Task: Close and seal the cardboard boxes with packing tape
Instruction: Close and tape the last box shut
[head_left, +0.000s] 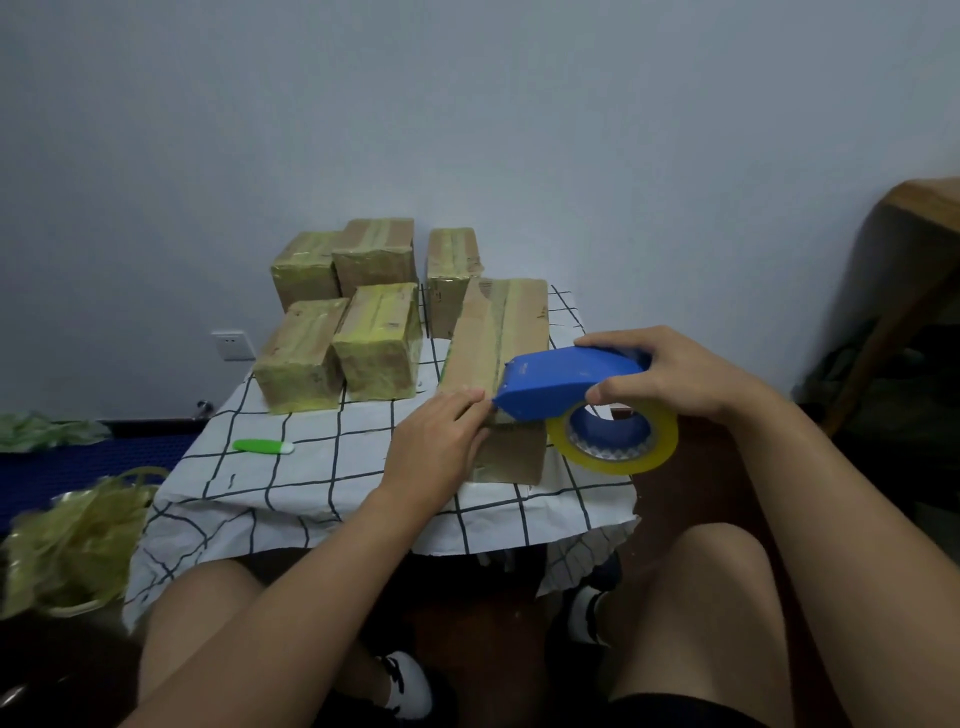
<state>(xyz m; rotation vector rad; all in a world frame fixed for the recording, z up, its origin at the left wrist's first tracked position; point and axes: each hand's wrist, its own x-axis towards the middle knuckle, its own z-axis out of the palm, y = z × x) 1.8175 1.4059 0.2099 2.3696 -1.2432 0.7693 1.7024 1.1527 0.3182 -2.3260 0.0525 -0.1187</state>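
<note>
Now your right hand (670, 374) grips the blue tape dispenser (566, 382), its yellow roll (615, 439) hanging below, nose at the near end of the long cardboard box (498, 353) on the checked counter (311, 467). Your left hand (441, 441) presses flat fingers on that end. Box printing is too blurred to read. Five taped boxes (376, 338) stand behind.

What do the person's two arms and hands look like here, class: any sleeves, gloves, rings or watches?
Both forearms are bare as far as the frame shows; no sleeve is visible on either. The left hand and the right hand wear no gloves, and no ring, watch or bracelet shows on fingers or wrists. The nails visible are short and unpainted.
</note>
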